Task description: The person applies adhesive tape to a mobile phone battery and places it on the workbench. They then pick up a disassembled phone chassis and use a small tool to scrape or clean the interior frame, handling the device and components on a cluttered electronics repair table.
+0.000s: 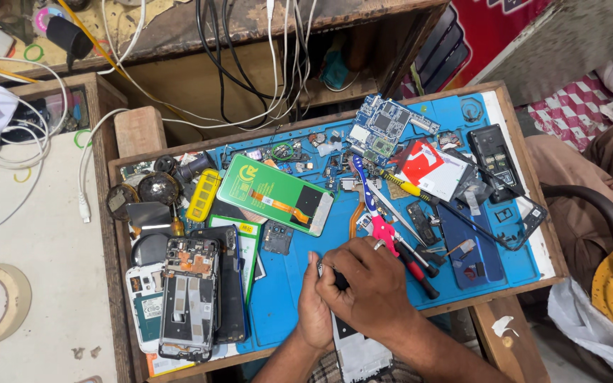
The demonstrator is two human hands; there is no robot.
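Head view, my right hand (367, 280) curled over a slim white-framed phone body (357, 351), fingers pinched narrow on a small dark part I cannot make out, my left hand (313, 305) cupping the phone's edge beneath, both over the blue rubber work mat (289, 284), red-handled screwdrivers (420, 269) just beside my knuckles, green rectangular screen panel (274, 193) further up the mat

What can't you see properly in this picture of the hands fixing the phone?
- Head view: the part pinched by the right hand is hidden under its fingers.
- The left hand is mostly covered by the right hand.
- The phone beneath them is cut off by the bottom edge.
- The small parts on the blue mat are too tiny to identify.
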